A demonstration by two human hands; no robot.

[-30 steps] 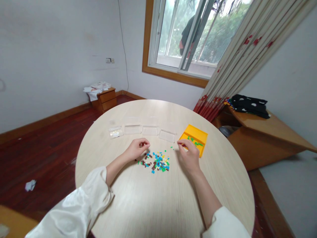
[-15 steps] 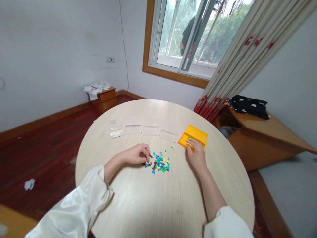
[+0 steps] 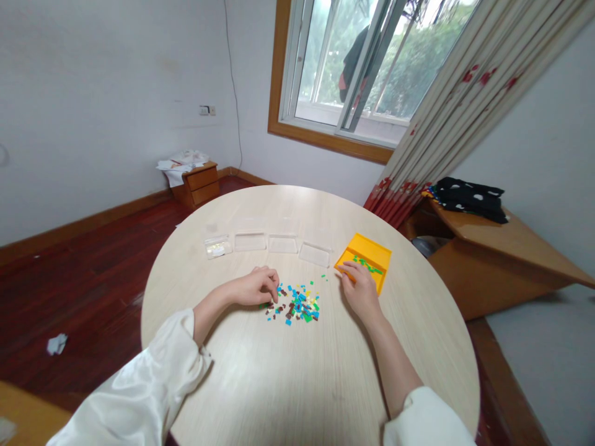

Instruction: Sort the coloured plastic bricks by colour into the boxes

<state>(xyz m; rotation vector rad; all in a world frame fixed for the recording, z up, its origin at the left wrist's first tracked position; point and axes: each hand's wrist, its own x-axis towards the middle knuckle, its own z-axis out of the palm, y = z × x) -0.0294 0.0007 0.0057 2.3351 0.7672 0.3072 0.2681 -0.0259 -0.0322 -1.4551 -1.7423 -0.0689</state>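
Observation:
A loose pile of small building bricks in blue, brown, green, yellow and white lies on the round table. At its left edge, my left hand is low over the tabletop with fingers curled and the tips together; anything between them is too small to make out. My right hand is at the near left rim of an open yellow box, thumb and fingers apart, with nothing visible in it. Several green bricks lie inside this box.
Several clear plastic trays stand in a row behind the pile; the leftmost tray holds pale pieces. A few green bricks lie between pile and yellow box. Beyond the table are a small cabinet and a tilted wooden desk.
My right hand has drawn back leftwards from inside the yellow box to its rim, uncovering the green bricks. My left hand has shifted slightly left, showing more bricks at the pile's edge.

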